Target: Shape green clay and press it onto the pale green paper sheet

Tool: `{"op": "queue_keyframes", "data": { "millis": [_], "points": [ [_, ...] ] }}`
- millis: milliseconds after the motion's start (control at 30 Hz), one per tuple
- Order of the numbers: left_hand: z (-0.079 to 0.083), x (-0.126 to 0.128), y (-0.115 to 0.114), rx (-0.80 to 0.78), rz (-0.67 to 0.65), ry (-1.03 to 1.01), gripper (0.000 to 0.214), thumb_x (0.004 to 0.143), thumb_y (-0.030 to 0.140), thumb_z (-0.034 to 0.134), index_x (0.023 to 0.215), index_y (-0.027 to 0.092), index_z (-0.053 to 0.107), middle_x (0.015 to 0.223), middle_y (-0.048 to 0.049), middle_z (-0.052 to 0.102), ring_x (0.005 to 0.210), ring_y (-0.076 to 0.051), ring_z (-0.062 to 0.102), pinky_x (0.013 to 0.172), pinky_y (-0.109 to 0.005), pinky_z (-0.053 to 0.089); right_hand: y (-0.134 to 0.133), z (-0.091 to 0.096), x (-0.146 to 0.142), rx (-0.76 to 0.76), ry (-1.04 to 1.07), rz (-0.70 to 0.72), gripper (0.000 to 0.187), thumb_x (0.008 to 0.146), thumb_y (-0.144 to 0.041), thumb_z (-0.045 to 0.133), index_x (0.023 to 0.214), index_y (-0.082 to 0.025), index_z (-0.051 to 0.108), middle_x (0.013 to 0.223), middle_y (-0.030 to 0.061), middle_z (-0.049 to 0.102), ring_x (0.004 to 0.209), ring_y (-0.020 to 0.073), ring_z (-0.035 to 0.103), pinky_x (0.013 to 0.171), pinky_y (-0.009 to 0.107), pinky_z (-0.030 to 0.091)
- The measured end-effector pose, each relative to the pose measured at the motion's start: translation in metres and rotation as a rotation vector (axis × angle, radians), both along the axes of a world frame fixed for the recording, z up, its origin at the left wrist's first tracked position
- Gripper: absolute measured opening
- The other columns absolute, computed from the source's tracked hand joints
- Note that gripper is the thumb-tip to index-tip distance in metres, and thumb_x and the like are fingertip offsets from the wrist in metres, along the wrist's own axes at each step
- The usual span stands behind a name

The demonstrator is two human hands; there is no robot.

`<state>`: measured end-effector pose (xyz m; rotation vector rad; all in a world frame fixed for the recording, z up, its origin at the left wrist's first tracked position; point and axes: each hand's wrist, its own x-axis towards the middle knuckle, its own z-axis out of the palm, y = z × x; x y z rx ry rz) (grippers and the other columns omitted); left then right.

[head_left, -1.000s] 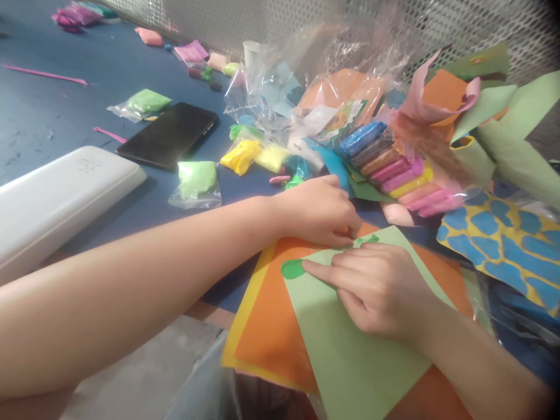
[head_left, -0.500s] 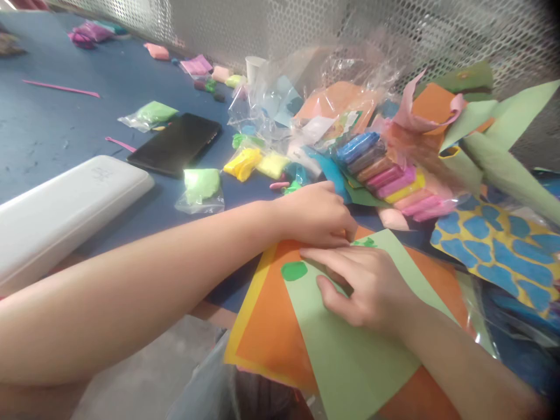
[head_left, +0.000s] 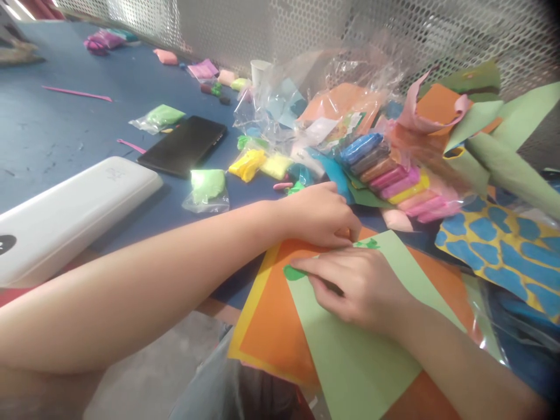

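Both our hands meet on a light-green sheet (head_left: 363, 361) laid over orange paper (head_left: 271, 326) at the edge of the table (head_left: 65, 128). Our right hand (head_left: 363, 286), fingers loosely curled and gripping nothing, presses a forefinger on a flat green clay blob (head_left: 291, 273) at the sheet's left corner. Our left hand (head_left: 321, 216) is pinched narrow beside small green clay bits (head_left: 368, 244); whether it holds any, we cannot tell.

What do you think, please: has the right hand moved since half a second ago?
Yes. The right hand slid left across the light green paper; it now covers part of the green clay patch.
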<state>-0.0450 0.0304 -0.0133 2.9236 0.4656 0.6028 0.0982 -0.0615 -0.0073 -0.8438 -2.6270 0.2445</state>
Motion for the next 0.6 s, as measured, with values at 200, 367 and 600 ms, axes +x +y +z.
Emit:
{"op": "queue_keyframes", "data": {
  "millis": [200, 367, 600],
  "points": [
    [0.001, -0.0004, -0.0009, -0.015, 0.004, -0.001, 0.02, 0.083, 0.028, 0.053, 0.081, 0.026, 0.073, 0.073, -0.0004, 0.072, 0.068, -0.016, 0.06, 0.074, -0.035, 0.032, 0.0022, -0.0038, 0.0033, 0.034, 0.04, 0.069, 0.026, 0.085, -0.011, 0.051, 0.1, -0.02, 0.071, 0.074, -0.0042, 0.073, 0.065, 0.0112, 0.067, 0.06, 0.026, 0.042],
    [0.0027, -0.0005, -0.0018, -0.026, 0.008, 0.011, 0.02, 0.083, 0.028, 0.053, 0.083, 0.026, 0.073, 0.074, -0.0005, 0.073, 0.069, -0.016, 0.06, 0.075, -0.035, 0.032, 0.0022, -0.0038, 0.008, 0.16, -0.035, 0.127, 0.026, 0.089, -0.017, 0.051, 0.106, -0.021, 0.069, 0.055, -0.0053, 0.06, 0.052, 0.012, 0.056, 0.053, 0.029, 0.034],
    [0.0028, -0.0009, -0.0017, -0.028, 0.007, 0.019, 0.021, 0.083, 0.028, 0.052, 0.084, 0.026, 0.073, 0.076, -0.0005, 0.073, 0.069, -0.016, 0.06, 0.076, -0.034, 0.033, -0.0033, -0.0051, 0.0033, 0.119, 0.003, 0.026, 0.027, 0.086, -0.019, 0.053, 0.11, -0.017, 0.066, 0.058, -0.0048, 0.065, 0.051, 0.013, 0.058, 0.055, 0.029, 0.036]
  ]
}}
